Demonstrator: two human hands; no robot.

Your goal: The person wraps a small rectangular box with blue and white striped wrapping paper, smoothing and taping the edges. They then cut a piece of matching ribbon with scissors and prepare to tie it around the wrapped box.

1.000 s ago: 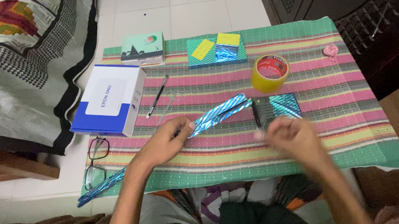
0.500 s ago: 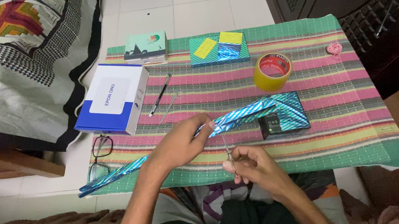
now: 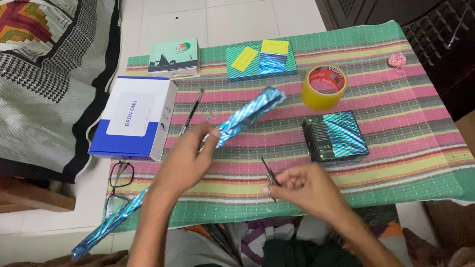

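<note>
Shiny blue-silver striped wrapping-paper roll point(image 3: 245, 115), same foil on a small black box point(image 3: 335, 136), tablecloth point(image 3: 398, 102) striped pink, green and yellow, tape roll point(image 3: 323, 87) was yellow, carton point(image 3: 134, 116) blue and white, bedspread point(image 3: 6, 75) black-white houndstooth.

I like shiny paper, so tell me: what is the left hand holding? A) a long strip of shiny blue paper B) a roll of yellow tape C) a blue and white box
A: the left hand grips the long strip of shiny blue paper, lifted slantwise over the striped cloth.
</note>
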